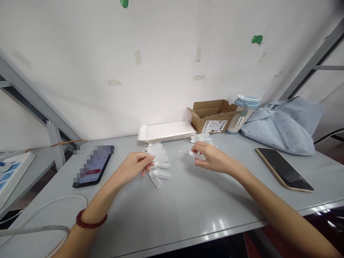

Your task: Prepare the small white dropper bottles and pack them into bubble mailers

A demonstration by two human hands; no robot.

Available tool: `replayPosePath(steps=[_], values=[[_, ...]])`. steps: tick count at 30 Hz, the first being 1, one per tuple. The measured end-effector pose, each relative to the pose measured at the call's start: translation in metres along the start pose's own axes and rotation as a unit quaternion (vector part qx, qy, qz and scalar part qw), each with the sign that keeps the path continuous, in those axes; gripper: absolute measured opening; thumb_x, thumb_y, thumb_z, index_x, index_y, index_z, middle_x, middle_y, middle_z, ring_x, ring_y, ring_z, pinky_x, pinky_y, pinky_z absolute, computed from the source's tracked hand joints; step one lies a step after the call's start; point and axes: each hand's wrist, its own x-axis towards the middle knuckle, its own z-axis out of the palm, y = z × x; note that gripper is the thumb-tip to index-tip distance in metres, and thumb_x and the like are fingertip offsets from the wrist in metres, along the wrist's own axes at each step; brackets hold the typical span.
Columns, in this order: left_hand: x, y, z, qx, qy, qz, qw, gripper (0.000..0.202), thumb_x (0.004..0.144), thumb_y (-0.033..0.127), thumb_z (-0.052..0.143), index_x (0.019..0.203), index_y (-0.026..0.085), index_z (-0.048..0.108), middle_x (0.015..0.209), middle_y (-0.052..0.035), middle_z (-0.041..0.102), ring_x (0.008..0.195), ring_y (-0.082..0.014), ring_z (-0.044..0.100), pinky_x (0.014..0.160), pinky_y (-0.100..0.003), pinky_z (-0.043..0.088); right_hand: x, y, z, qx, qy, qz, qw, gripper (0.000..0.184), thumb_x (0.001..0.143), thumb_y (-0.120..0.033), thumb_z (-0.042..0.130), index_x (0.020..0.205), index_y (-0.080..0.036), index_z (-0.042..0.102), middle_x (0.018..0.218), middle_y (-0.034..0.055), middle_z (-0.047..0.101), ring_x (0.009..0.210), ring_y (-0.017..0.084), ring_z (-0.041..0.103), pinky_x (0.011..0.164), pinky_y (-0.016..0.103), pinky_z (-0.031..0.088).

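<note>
Small translucent squeeze bottles (pixel 162 174) lie in a loose row on the grey table. My left hand (pixel 135 165) is at the row's left side, thumb and fingers pinched together; what they hold, if anything, is hidden. Across from it, my right hand (pixel 212 156) grips a needle-tip bottle (pixel 198 155), its thin tip pointing left and slightly raised. Several similar bottles (pixel 202 135) lie just behind my right hand, partly covered by it.
At the back stand a flat white package (pixel 168 131), an open cardboard box (pixel 212 116) and a lidded cup (pixel 243 114). A light-blue fabric bag (pixel 279 125) is at right. Phones lie left (pixel 94 166) and right (pixel 285 168); a white cable (pixel 64 197) crosses the left side.
</note>
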Motion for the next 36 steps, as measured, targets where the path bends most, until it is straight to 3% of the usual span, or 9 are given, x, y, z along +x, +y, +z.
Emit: replayPosePath(steps=[6, 11, 25, 31, 36], values=[[-0.008, 0.008, 0.031, -0.019, -0.031, 0.051, 0.998, 0.038, 0.084, 0.046, 0.048, 0.059, 0.019, 0.056, 0.043, 0.0042, 0.047, 0.047, -0.0114, 0.046, 0.056, -0.024, 0.039, -0.001, -0.019, 0.016, 0.008, 0.044, -0.115, 0.992, 0.018, 0.076, -0.014, 0.050, 0.094, -0.016, 0.056, 0.087, 0.0075, 0.056, 0.078, 0.018, 0.053, 0.068, 0.030, 0.043], [-0.009, 0.005, 0.040, -0.034, -0.038, 0.049, 0.997, 0.041, 0.086, 0.048, 0.044, 0.061, 0.018, 0.056, 0.042, 0.0041, 0.047, 0.045, -0.0101, 0.042, 0.053, -0.024, 0.035, -0.002, -0.028, 0.024, 0.013, 0.095, -0.174, 0.980, 0.019, 0.077, -0.014, 0.049, 0.095, -0.014, 0.055, 0.085, 0.0077, 0.055, 0.076, 0.017, 0.051, 0.070, 0.030, 0.044], [-0.010, 0.006, 0.039, -0.106, -0.049, 0.043, 0.992, 0.032, 0.084, 0.040, 0.052, 0.064, 0.016, 0.058, 0.046, 0.0046, 0.049, 0.045, -0.0082, 0.044, 0.050, -0.022, 0.034, -0.003, -0.031, 0.028, 0.002, 0.155, -0.193, 0.969, 0.020, 0.080, -0.012, 0.049, 0.098, -0.015, 0.055, 0.087, 0.0086, 0.054, 0.078, 0.017, 0.050, 0.067, 0.028, 0.044], [-0.010, 0.004, 0.045, -0.199, -0.065, 0.008, 0.978, 0.027, 0.082, 0.038, 0.056, 0.072, 0.014, 0.064, 0.059, 0.0026, 0.055, 0.045, -0.0060, 0.044, 0.047, -0.021, 0.033, -0.004, -0.033, 0.029, -0.017, 0.171, -0.193, 0.966, 0.019, 0.081, -0.011, 0.047, 0.098, -0.014, 0.056, 0.087, 0.0076, 0.053, 0.067, 0.012, 0.050, 0.057, 0.023, 0.042], [-0.009, 0.000, 0.048, -0.224, -0.052, 0.008, 0.973, 0.027, 0.082, 0.040, 0.057, 0.077, 0.015, 0.066, 0.058, 0.0033, 0.051, 0.047, -0.0058, 0.042, 0.047, -0.020, 0.032, -0.006, -0.034, 0.031, -0.036, 0.160, -0.194, 0.967, 0.018, 0.083, -0.013, 0.046, 0.098, -0.014, 0.056, 0.088, 0.0071, 0.053, 0.057, 0.009, 0.045, 0.048, 0.020, 0.036]])
